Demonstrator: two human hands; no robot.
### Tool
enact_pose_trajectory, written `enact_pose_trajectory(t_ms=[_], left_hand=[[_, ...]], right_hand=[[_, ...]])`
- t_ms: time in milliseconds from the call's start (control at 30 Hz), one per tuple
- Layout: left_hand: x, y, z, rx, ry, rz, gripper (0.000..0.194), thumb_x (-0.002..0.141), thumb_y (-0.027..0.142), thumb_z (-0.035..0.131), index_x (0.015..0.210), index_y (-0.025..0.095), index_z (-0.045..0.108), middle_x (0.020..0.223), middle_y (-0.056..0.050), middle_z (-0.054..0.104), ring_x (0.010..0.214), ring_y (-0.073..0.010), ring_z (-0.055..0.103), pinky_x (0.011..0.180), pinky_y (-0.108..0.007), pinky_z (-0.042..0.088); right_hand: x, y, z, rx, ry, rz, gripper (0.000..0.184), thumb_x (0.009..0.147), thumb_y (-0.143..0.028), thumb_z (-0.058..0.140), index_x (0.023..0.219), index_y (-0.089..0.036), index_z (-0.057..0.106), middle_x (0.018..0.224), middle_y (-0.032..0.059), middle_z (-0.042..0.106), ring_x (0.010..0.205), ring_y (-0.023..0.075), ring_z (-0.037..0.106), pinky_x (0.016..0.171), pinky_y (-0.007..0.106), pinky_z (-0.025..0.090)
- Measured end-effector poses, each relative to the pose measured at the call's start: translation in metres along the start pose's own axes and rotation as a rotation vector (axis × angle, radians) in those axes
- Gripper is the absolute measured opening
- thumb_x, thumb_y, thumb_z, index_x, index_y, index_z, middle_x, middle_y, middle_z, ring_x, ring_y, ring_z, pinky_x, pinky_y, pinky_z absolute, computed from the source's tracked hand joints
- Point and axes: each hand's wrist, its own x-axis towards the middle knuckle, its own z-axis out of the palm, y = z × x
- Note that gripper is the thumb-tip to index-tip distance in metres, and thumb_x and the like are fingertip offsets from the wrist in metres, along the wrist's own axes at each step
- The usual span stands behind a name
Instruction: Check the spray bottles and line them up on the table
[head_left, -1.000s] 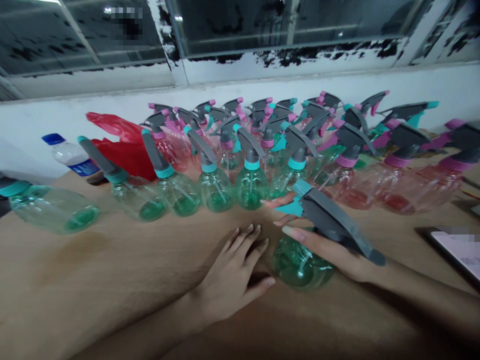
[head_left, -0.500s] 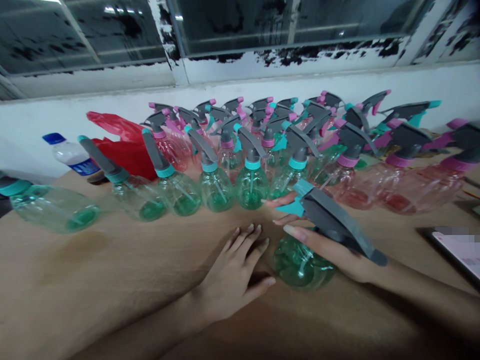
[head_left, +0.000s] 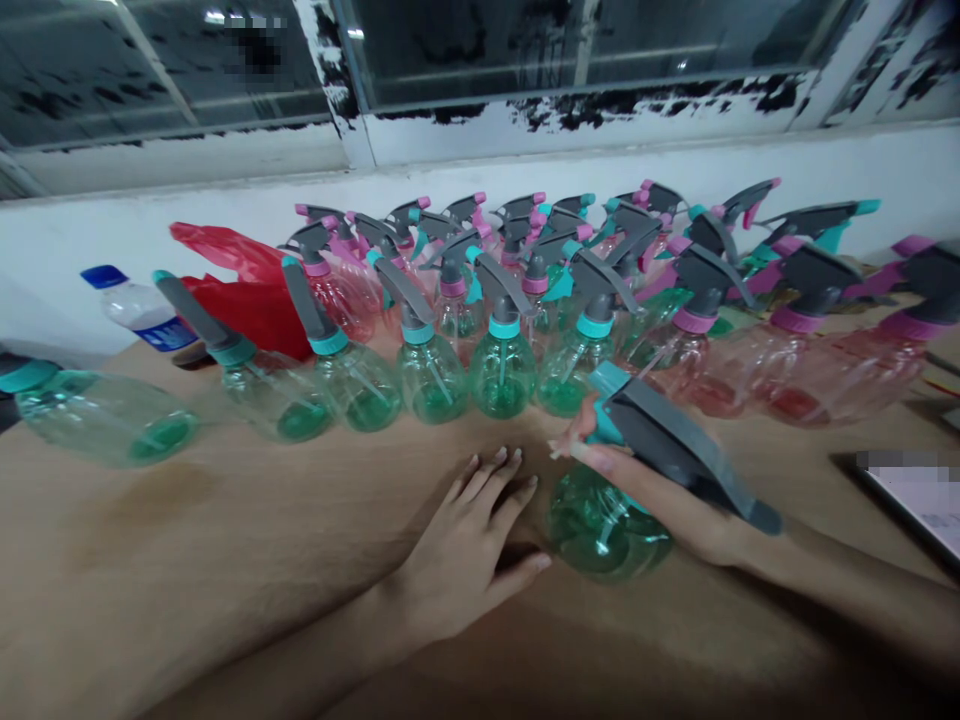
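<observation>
A green see-through spray bottle (head_left: 604,535) with a grey and teal trigger head stands on the wooden table, tilted slightly. My right hand (head_left: 637,485) wraps round its neck, fingers curled over the teal trigger and thumb along the near side. Just left of that bottle, my left hand (head_left: 469,540) lies flat on the table, palm down, fingers stretched out, holding nothing. Beyond both hands runs a front row of spray bottles, among them a green one (head_left: 504,375) with a teal collar and a pink one (head_left: 720,375) with a pink collar.
More spray bottles crowd behind the front row, near the white wall (head_left: 225,200). A red plastic bag (head_left: 247,300) and a blue-capped drink bottle (head_left: 146,310) are at the left. At the right edge lies a phone (head_left: 915,500). A brownish stain marks the table (head_left: 300,530) at left.
The fingers of my right hand have curled in and pulled the teal trigger back toward the bottle's neck. My left hand has stayed in place.
</observation>
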Motion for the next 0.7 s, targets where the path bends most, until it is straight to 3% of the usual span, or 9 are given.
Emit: enact_pose_trajectory(t_ms=[133,300,400,533,700], left_hand=[[0.0,0.0,0.0,0.004,0.002,-0.002,0.063,0.093,0.053,0.049,0.138,0.01,0.04,0.145,-0.016,0.038,0.139,-0.0293,0.025,0.112,-0.049,0.025],[0.0,0.0,0.002,-0.033,0.012,-0.013,0.062,0.093,0.054,0.048,0.14,0.014,0.038,0.145,-0.013,0.039,0.138,-0.0293,0.026,0.111,-0.049,0.025],[-0.001,-0.001,0.003,-0.052,0.021,-0.023,0.062,0.093,0.053,0.048,0.141,0.016,0.036,0.147,-0.013,0.037,0.138,-0.0289,0.027,0.111,-0.049,0.025],[0.0,-0.001,0.001,-0.044,0.001,-0.013,0.063,0.093,0.052,0.049,0.141,0.014,0.036,0.147,-0.013,0.036,0.138,-0.0286,0.026,0.112,-0.049,0.023],[0.0,-0.001,0.001,-0.046,0.013,-0.004,0.062,0.093,0.053,0.048,0.14,0.014,0.037,0.146,-0.013,0.038,0.139,-0.0285,0.025,0.112,-0.049,0.022]], right_hand=[[-0.001,0.005,0.002,0.09,0.025,0.091,0.016,0.088,-0.042,0.055,0.086,-0.027,0.058,0.08,-0.0001,0.065,0.085,0.0223,0.068,0.075,0.036,0.056],[0.004,-0.005,0.001,0.27,0.01,0.035,0.021,0.084,-0.037,0.062,0.103,-0.027,0.058,0.109,0.0013,0.066,0.094,0.0188,0.068,0.086,0.033,0.056],[0.006,-0.01,-0.001,0.242,0.008,0.041,0.027,0.083,-0.032,0.064,0.109,-0.029,0.058,0.115,0.0015,0.065,0.101,0.0199,0.065,0.09,0.035,0.053],[0.005,-0.01,-0.001,0.159,0.032,0.024,0.027,0.083,-0.029,0.064,0.109,-0.029,0.059,0.11,0.0018,0.067,0.099,0.0217,0.066,0.085,0.037,0.054],[0.005,-0.006,0.0,0.202,0.014,0.023,0.029,0.083,-0.028,0.063,0.112,-0.028,0.059,0.117,0.003,0.065,0.1,0.0216,0.065,0.088,0.037,0.054]])
